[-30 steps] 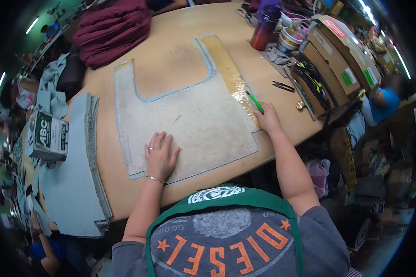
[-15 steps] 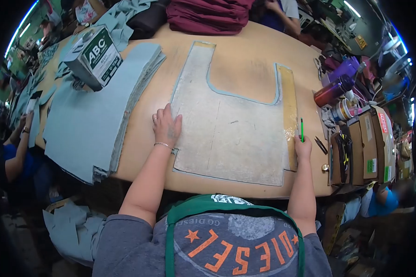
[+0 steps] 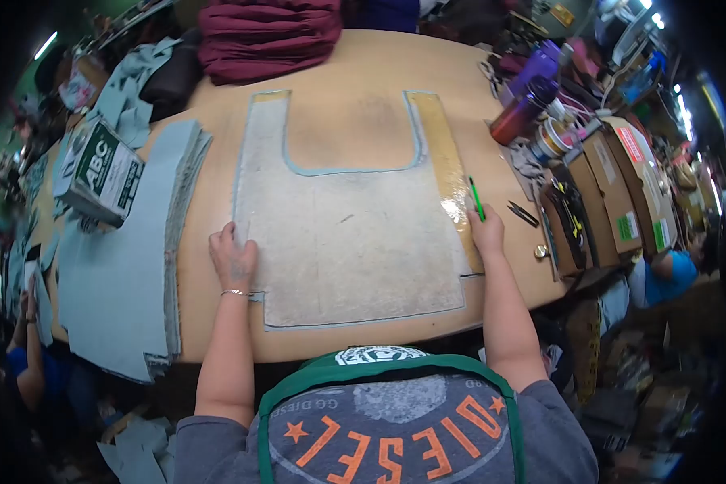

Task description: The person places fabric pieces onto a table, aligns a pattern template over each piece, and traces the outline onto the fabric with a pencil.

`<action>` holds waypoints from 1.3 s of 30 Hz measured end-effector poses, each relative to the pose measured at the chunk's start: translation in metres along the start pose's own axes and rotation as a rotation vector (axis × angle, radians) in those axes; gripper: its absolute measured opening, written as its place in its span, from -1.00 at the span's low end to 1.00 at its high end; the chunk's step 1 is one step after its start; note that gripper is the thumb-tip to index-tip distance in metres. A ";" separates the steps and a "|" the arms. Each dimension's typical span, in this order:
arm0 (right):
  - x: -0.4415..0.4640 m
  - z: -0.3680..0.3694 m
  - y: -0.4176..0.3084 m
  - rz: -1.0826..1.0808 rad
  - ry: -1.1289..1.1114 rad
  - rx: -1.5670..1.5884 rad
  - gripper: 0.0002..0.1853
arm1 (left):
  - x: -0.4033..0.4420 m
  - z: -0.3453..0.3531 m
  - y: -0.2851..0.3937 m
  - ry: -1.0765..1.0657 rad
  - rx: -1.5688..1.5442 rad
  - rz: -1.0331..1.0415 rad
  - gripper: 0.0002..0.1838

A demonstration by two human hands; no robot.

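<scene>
A pale, worn U-shaped pattern template with a yellowish strip down its right side lies flat in front of me. Light blue fabric shows as a narrow border round its edges. My left hand rests at the template's lower left edge, fingers bent and somewhat apart, with no object visible in it. In my right hand, beside the template's right edge, is a green pencil pointing away from me. Whether its tip touches anything I cannot tell.
A stack of light blue fabric pieces lies at left, with a green-and-white ABC can on it. Folded maroon cloth sits at the back. Black thread snips, a bottle and cardboard boxes are on the right.
The view has turned, so the template now appears straighter and farther left. My left hand's fingers are more bent at the edge. The pencil stays in my right hand, tilted more to the left.
</scene>
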State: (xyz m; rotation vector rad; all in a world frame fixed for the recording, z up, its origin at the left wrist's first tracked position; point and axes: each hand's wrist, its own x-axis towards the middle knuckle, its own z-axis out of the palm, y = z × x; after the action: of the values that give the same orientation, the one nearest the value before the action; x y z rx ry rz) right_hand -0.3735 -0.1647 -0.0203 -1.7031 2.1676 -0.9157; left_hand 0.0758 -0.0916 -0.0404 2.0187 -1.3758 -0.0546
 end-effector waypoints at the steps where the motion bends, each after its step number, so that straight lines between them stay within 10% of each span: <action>1: 0.000 -0.001 -0.001 0.012 -0.013 -0.002 -0.76 | 0.000 0.000 -0.001 -0.004 0.008 0.009 -0.49; 27: -0.038 -0.040 0.019 0.005 -0.034 0.007 -0.68 | -0.007 -0.016 -0.005 -0.220 0.184 0.180 -0.29; 33: -0.117 -0.057 0.016 0.424 0.076 1.080 -0.70 | -0.059 -0.030 0.019 -0.259 0.284 0.433 -0.40; 39: -0.111 -0.056 0.032 0.234 -0.034 0.401 -0.78 | -0.054 -0.031 0.005 -0.169 0.165 0.342 -0.46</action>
State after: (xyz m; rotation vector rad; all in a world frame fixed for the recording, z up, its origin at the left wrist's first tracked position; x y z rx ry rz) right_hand -0.3964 -0.0379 -0.0170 -1.2404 1.9429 -1.1490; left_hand 0.0604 -0.0313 -0.0318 1.9148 -1.8698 0.0434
